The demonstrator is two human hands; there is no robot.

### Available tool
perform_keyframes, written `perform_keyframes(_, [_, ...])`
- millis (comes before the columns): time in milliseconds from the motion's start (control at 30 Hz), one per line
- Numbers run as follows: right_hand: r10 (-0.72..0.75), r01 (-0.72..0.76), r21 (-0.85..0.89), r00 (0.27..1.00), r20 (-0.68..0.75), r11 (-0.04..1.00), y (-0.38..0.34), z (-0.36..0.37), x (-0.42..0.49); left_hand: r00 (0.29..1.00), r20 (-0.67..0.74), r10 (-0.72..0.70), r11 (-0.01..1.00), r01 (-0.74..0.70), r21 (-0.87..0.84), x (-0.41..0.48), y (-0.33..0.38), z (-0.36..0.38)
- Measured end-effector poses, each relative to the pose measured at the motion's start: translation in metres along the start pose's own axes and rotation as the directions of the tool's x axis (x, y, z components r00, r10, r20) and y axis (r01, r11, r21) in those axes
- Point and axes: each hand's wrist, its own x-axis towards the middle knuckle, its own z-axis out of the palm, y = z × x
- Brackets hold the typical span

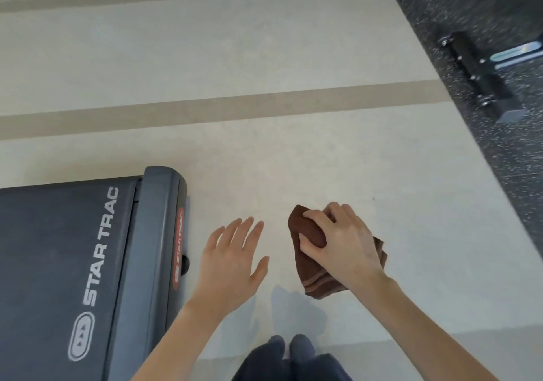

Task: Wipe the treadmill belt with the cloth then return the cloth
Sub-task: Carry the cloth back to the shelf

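Gripping the brown cloth (311, 251), the right hand (340, 242) had its fingers and thumb curled round the bunched fabric above the pale floor (264, 57), well clear of the treadmill belt (58, 248). The left hand (232, 260) hovered beside the treadmill's side rail (152, 233), fingers straight and slightly spread, holding nothing.

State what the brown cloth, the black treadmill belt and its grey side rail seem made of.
Brown folded cloth gripped by the right hand: soft woven fabric, likely cotton; it bunches and shows striped hems. Black treadmill belt: matte rubbery sheet, printed white lettering. Grey side rail: likely moulded plastic, smooth, soft sheen.
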Motion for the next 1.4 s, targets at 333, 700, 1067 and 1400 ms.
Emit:
perform_keyframes(333, [0.077,-0.081,-0.025,0.989,-0.127,0.996,-0.063,-0.269,-0.012,0.988,-0.057,0.144,0.990,-0.144,0.002,-0.033,0.062,-0.265])
perform_keyframes(700, [-0.048,0.026,-0.085,0.964,-0.261,0.996,-0.131,-0.504,-0.010,0.925,-0.215,0.314,0.949,-0.310,0.054,-0.059,0.116,-0.480])
perform_keyframes(1067, [-0.168,0.157,-0.075,0.967,-0.189,0.985,-0.085,-0.553,-0.006,0.950,-0.310,0.033,0.999,-0.036,-0.002,-0.079,0.162,-0.509])
perform_keyframes(1400, [-0.264,0.270,0.028,0.956,-0.124,0.963,-0.075,-0.536,0.027,0.966,-0.208,-0.156,0.988,0.148,-0.053,-0.076,0.184,-0.506])
